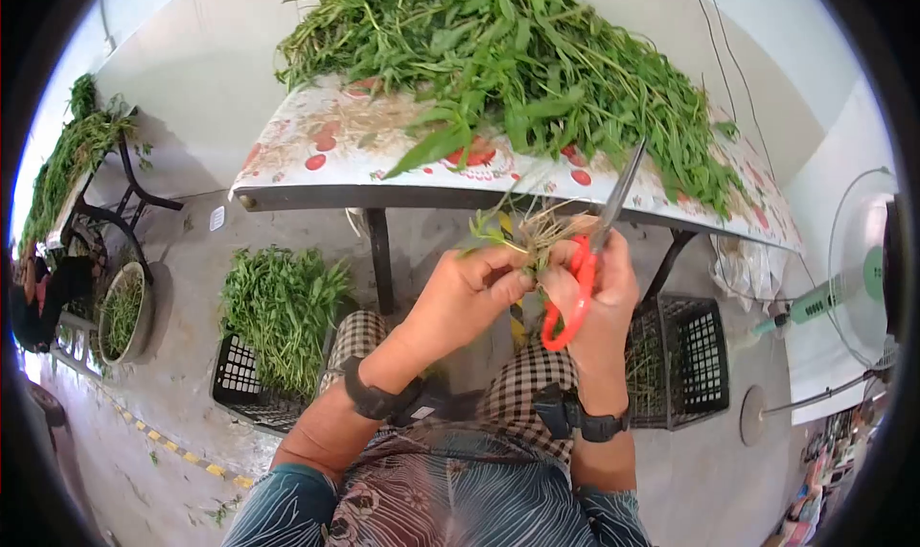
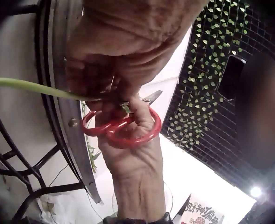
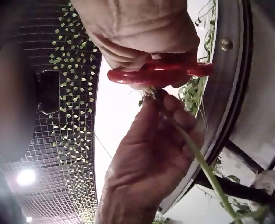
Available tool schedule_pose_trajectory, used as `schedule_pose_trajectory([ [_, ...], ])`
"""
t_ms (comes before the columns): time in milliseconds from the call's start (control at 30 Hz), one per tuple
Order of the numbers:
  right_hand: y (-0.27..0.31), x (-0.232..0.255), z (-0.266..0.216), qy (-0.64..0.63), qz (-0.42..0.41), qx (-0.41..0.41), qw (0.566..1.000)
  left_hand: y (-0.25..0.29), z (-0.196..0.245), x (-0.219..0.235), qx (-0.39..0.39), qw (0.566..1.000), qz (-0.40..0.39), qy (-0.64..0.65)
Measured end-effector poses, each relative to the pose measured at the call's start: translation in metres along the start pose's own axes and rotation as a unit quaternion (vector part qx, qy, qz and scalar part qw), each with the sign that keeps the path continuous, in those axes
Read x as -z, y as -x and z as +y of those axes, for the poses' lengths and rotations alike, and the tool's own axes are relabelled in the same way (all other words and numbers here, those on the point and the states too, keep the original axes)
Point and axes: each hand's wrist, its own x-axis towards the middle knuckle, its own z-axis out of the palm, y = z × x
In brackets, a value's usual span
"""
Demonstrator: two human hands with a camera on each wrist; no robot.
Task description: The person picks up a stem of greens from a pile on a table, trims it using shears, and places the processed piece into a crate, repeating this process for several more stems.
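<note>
In the head view the left hand (image 1: 471,293) pinches a small bunch of rooty plant stems (image 1: 544,235) between thumb and fingers. Close against it, the right hand (image 1: 604,293) holds red-handled scissors (image 1: 582,288), blades pointing up and away, its fingertips at the same bunch. The left wrist view shows the red handles (image 2: 135,135) lying across the right hand (image 2: 140,163), and a green stem (image 2: 35,87) running out to the left. From the left hand (image 3: 147,154) in the right wrist view, a long stem (image 3: 207,172) extends down to the right. Some fingertips are hidden.
A heap of leafy greens (image 1: 498,58) covers much of the patterned table (image 1: 316,149) ahead. A crate of greens (image 1: 283,326) stands at the left, a black crate (image 1: 704,365) at the right. Further off are a round tub (image 1: 125,312) and a fan (image 1: 872,274).
</note>
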Motion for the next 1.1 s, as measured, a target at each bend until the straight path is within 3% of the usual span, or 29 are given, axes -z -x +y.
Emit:
schedule_pose_trajectory([
  [33, -0.001, -0.003, 0.003, -0.017, 0.002, 0.028, 0.999, 0.001, 0.002, -0.002, -0.001, 1.000, 0.003, -0.020],
  [133, -0.007, 0.003, 0.013, -0.069, 0.030, 0.028, 0.997, 0.003, -0.008, -0.010, 0.041, 0.987, 0.014, 0.154],
  [167, -0.008, 0.009, 0.010, -0.113, 0.060, -0.014, 0.992, 0.005, -0.015, -0.012, 0.049, 0.986, -0.007, 0.160],
  [333, -0.008, 0.014, 0.021, -0.118, 0.049, -0.007, 0.992, 0.009, -0.030, -0.016, 0.078, 0.972, -0.048, 0.218],
  [433, -0.007, 0.014, 0.022, -0.128, 0.039, -0.031, 0.991, 0.008, -0.032, -0.024, 0.071, 0.917, -0.049, 0.390],
  [533, -0.007, 0.011, 0.028, -0.092, 0.048, -0.017, 0.994, 0.010, -0.036, -0.025, 0.084, 0.913, -0.061, 0.394],
  [633, -0.005, 0.017, 0.027, -0.065, 0.048, -0.046, 0.996, 0.009, -0.040, -0.020, 0.087, 0.919, -0.019, 0.384],
  [733, 0.001, 0.033, 0.035, -0.125, -0.030, -0.097, 0.987, 0.008, -0.041, -0.010, 0.089, 0.932, 0.043, 0.349],
  [767, 0.009, 0.038, 0.035, -0.061, -0.082, -0.090, 0.991, 0.007, -0.041, -0.007, 0.087, 0.940, 0.062, 0.323],
  [867, 0.025, 0.048, 0.032, -0.144, -0.139, -0.245, 0.949, 0.006, -0.042, -0.003, 0.085, 0.959, 0.112, 0.247],
  [900, 0.033, 0.053, 0.032, -0.018, -0.222, -0.139, 0.965, 0.005, -0.042, -0.002, 0.083, 0.964, 0.125, 0.220],
  [1000, 0.044, 0.057, 0.034, 0.030, -0.245, -0.159, 0.956, 0.003, -0.044, 0.000, 0.076, 0.971, 0.131, 0.186],
  [1100, 0.048, 0.052, 0.035, 0.049, -0.205, -0.243, 0.947, 0.001, -0.038, -0.003, 0.087, 0.976, 0.127, 0.151],
])
